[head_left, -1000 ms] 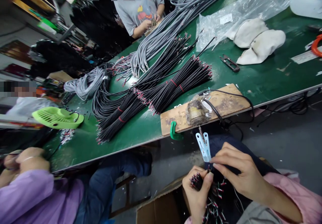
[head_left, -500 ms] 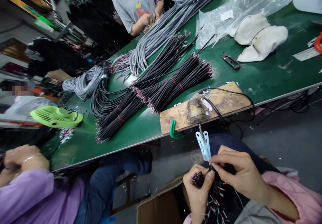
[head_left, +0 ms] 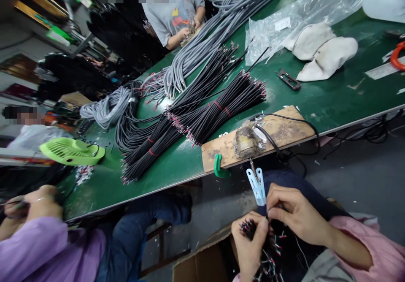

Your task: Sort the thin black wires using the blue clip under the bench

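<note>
My left hand (head_left: 249,244) is wrapped around a bundle of black cables (head_left: 268,252) with stripped red, white and green wire ends, held over my lap. My right hand (head_left: 295,216) is closed in a pinch at the top of that bundle, its fingertips on one cable end just below a pale blue clip (head_left: 257,185). The clip hangs under a soldering iron tip (head_left: 252,164) that sticks out from a wooden board (head_left: 281,132) on the table edge.
The green table (head_left: 332,100) carries tied black cable bundles (head_left: 202,113), grey cables (head_left: 202,41), a plastic bag (head_left: 294,16), white cloths (head_left: 325,52), snips (head_left: 288,80) and a green fan (head_left: 71,151). A cardboard box (head_left: 202,261) stands below me. A person in purple (head_left: 47,244) sits left; another in grey (head_left: 172,7) works opposite.
My right hand has drawn its fingers in and shifted slightly up toward the clip, pinching at the bundle's top. The left hand has kept its hold on the cables.
</note>
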Motion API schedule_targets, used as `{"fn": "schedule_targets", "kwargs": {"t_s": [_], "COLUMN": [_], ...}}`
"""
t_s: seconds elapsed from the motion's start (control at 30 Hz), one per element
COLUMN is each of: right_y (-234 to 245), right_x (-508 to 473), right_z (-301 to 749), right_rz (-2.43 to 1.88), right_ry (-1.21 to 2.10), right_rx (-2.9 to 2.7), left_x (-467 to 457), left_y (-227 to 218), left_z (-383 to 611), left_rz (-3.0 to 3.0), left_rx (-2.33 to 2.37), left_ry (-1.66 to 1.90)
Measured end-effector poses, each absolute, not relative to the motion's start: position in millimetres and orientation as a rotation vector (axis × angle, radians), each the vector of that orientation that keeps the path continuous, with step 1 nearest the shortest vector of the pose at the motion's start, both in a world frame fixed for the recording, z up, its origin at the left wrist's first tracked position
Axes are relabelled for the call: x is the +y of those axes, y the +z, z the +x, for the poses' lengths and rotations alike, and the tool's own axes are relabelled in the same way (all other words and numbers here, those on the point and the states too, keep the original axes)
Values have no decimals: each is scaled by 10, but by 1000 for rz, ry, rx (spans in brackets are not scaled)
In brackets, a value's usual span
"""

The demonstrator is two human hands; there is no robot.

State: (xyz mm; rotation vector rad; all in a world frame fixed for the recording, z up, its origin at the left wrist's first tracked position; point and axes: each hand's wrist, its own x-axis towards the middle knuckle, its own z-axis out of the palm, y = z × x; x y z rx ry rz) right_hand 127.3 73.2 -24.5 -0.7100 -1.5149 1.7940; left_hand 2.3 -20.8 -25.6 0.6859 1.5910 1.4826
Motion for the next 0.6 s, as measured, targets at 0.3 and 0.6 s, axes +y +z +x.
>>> {"fn": "schedule_targets", "kwargs": {"t_s": [0.3, 0.6], "right_y": [-175, -50], "right_x": [971, 1017], "right_z": [842, 807], "right_rz": [-263, -346], "right_ry": [2396, 2354], "right_rx": [-652, -599], "left_x": [-55, 112], "left_y": [-68, -62], "left_z": [-64, -49], "left_rz": [890, 985], "left_rx": [1472, 1604], "left_ry": [1709, 1693]}}
